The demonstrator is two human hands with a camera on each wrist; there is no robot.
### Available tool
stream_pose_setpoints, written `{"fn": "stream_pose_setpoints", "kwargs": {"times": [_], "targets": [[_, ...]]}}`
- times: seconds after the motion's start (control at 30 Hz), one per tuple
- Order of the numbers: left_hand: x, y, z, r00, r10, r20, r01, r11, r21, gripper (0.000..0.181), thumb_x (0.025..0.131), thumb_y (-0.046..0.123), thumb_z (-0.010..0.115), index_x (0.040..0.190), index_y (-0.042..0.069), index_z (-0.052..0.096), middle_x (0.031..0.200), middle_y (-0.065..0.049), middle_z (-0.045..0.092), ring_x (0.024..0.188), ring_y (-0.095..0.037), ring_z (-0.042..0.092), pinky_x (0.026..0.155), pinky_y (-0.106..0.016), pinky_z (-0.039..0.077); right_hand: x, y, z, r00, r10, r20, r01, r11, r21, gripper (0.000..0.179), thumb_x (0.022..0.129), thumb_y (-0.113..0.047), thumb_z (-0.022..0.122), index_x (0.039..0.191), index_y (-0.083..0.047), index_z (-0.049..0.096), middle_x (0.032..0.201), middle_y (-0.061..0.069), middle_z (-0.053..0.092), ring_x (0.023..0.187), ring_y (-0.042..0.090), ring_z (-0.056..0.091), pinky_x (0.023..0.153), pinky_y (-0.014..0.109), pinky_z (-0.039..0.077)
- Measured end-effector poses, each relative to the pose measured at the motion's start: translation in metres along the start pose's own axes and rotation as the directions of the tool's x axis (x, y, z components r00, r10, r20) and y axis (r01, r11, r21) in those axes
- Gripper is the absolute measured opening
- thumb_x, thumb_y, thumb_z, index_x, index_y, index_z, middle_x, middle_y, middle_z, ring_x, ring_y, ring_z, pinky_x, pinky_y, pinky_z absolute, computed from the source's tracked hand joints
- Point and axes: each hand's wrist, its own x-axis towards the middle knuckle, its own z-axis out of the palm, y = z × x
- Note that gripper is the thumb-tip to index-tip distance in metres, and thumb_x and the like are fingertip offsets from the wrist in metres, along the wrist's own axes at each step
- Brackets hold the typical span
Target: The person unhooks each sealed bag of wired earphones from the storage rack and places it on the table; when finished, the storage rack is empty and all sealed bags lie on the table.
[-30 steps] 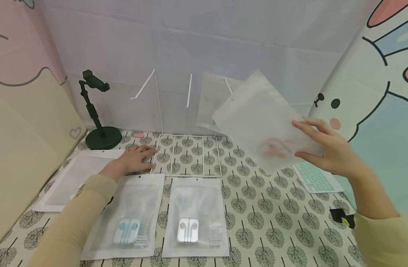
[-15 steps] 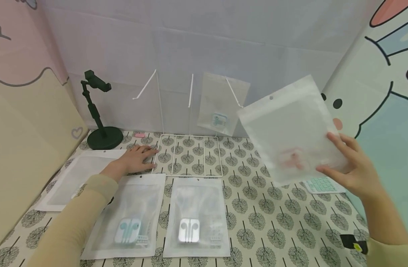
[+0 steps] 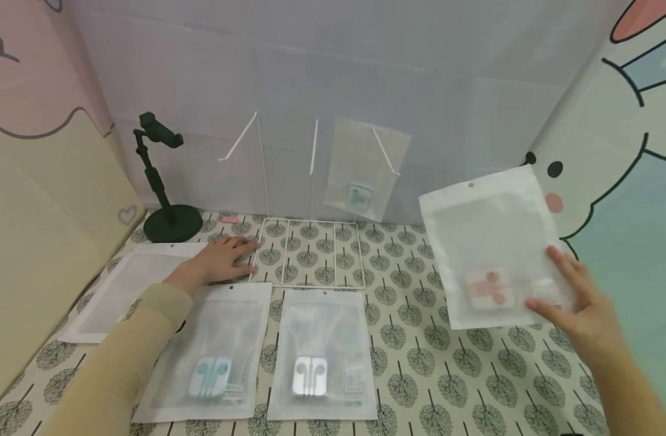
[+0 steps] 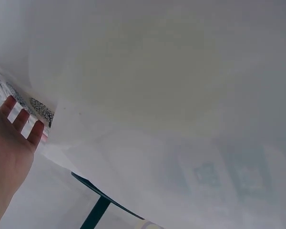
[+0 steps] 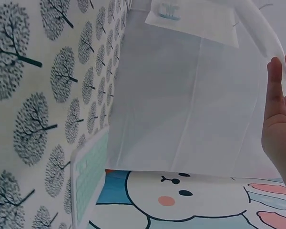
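In the head view my right hand [image 3: 583, 315] pinches a translucent zip bag [image 3: 485, 236] by its right edge, clear of the table. Inside that bag sits a white case with pink earphones [image 3: 489, 289]. My left hand [image 3: 218, 260] rests with fingers spread at the left side of a white wire rack [image 3: 313, 151]. Another bag [image 3: 360, 160], with blue earphones in it, hangs on the rack's right hook. The left wrist view has my left hand [image 4: 12, 148] beside a large, blurred white bag surface [image 4: 133, 71].
Two bags with earphones, one blue [image 3: 202, 363] and one white [image 3: 322, 345], lie at the front. A third bag [image 3: 114, 297] is partly under my left forearm. A dark green stand [image 3: 171, 224] and a small pink object [image 3: 229, 219] stand behind. The right wrist view shows a mint keyboard [image 5: 90, 171].
My right hand has moved right and down with the bag, away from the rack, and the bag has turned more upright. The hanging bag is now uncovered. My left hand stays in place.
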Motion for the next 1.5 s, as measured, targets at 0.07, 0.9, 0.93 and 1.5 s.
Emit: {"fn": "stream_pose_setpoints", "kwargs": {"times": [0.07,0.9,0.93,1.5], "targets": [[-0.001,0.004,-0.003,1.000,-0.003,-0.004,0.003,1.000,-0.001,0.070,0.091,0.059,0.047,0.148,0.021,0.033,0.148,-0.019,0.032,0.133,-0.048,0.027,0.100,-0.072,0.023,-0.006,-0.001,0.003,0.999,0.048,0.006,-0.048,0.998,-0.036,0.090,0.079,0.008,0.069,0.150,-0.028,0.026,0.148,-0.015,0.027,0.102,-0.006,0.044,0.071,0.005,0.046],[-0.003,0.010,-0.008,0.999,-0.032,0.031,0.032,1.000,0.000,0.071,0.092,0.061,0.044,0.149,0.022,0.031,0.149,-0.019,0.029,0.134,-0.049,0.024,0.100,-0.074,0.020,-0.057,-0.009,0.063,0.894,0.380,0.236,-0.393,0.919,0.010,0.084,0.087,-0.024,0.069,0.149,-0.043,0.016,0.159,-0.007,0.000,0.135,0.038,0.018,0.098,0.023,0.034],[-0.003,0.010,-0.008,0.999,-0.033,0.032,0.033,0.999,-0.001,0.071,0.092,0.061,0.044,0.149,0.021,0.031,0.149,-0.019,0.029,0.134,-0.049,0.024,0.100,-0.074,0.019,-0.058,-0.009,0.066,0.891,0.385,0.243,-0.401,0.916,0.019,0.085,0.087,-0.024,0.070,0.149,-0.043,0.016,0.159,-0.005,0.001,0.136,0.040,0.018,0.099,0.026,0.035],[-0.003,0.010,-0.009,0.998,-0.052,0.047,0.052,0.999,0.000,0.070,0.093,0.059,0.044,0.150,0.022,0.030,0.150,-0.019,0.028,0.135,-0.049,0.022,0.101,-0.074,0.018,-0.070,-0.007,0.097,0.876,0.354,0.328,-0.375,0.927,0.002,0.089,0.081,-0.024,0.074,0.151,-0.035,0.020,0.158,0.012,0.004,0.135,0.056,0.010,0.089,0.081,0.014]]}}
